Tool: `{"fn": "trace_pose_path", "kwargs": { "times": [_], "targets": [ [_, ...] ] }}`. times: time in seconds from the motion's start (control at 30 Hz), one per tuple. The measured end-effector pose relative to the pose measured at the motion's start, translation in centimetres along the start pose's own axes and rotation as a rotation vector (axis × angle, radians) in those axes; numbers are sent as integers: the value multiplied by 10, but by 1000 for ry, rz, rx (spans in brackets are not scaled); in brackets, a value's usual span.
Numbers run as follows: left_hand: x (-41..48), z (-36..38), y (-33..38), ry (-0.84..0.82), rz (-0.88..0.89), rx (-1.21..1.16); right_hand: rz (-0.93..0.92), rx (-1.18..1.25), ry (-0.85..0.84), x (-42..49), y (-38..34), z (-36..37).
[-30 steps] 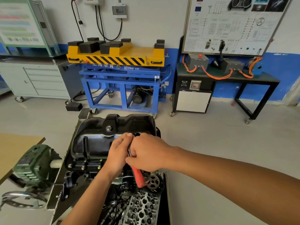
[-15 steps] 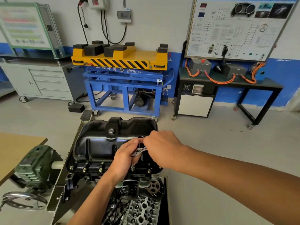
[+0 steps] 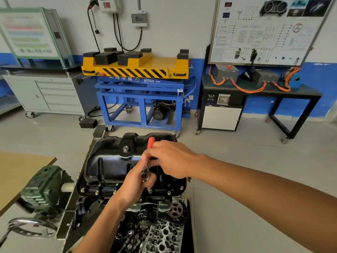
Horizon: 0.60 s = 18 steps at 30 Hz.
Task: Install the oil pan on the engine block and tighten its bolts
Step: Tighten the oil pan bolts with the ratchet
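Note:
The black oil pan (image 3: 111, 165) lies on the engine block (image 3: 156, 232), with several bolts (image 3: 169, 193) along its near flange. A ratchet wrench with a red handle (image 3: 151, 142) stands over a bolt (image 3: 149, 190) on the near edge. My left hand (image 3: 135, 181) holds the ratchet's metal head and its extension. My right hand (image 3: 170, 160) grips the red handle, which points away from me over the pan. The socket's tip is partly hidden by my left hand.
A green gearbox (image 3: 43, 189) with a chrome handwheel (image 3: 29, 227) sits at the left of the engine stand. A wooden tabletop (image 3: 20, 172) is at the far left. Behind stand a blue and yellow lift cart (image 3: 140, 84), a grey drawer cabinet (image 3: 52, 95) and a black bench (image 3: 260, 92).
The red handle has swung from pointing toward me to pointing away over the pan. My right hand moved with it, while my left hand stayed on the ratchet head.

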State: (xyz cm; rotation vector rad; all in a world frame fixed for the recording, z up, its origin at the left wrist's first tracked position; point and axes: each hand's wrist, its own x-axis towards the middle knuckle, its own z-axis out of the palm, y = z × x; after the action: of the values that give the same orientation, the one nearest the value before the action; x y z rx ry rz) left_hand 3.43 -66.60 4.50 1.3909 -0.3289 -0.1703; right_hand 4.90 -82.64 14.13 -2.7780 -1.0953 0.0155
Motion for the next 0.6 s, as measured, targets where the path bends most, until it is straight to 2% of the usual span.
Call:
{"fn": "trace_pose_path", "kwargs": {
  "times": [0.13, 0.3, 0.43, 0.6],
  "targets": [
    [-4, 1, -1, 143, 30, 36, -1, -167, 44, -7, 10, -3],
    [4, 10, -3, 364, 49, 6, 24, -127, 31, -29, -7, -8],
    [8, 18, -1, 349, 73, 72, 37, 18, 29, -38, -36, -4],
    [6, 19, 4, 274, 22, -13, 61, 98, 50, -33, -45, 1]
  ]
}}
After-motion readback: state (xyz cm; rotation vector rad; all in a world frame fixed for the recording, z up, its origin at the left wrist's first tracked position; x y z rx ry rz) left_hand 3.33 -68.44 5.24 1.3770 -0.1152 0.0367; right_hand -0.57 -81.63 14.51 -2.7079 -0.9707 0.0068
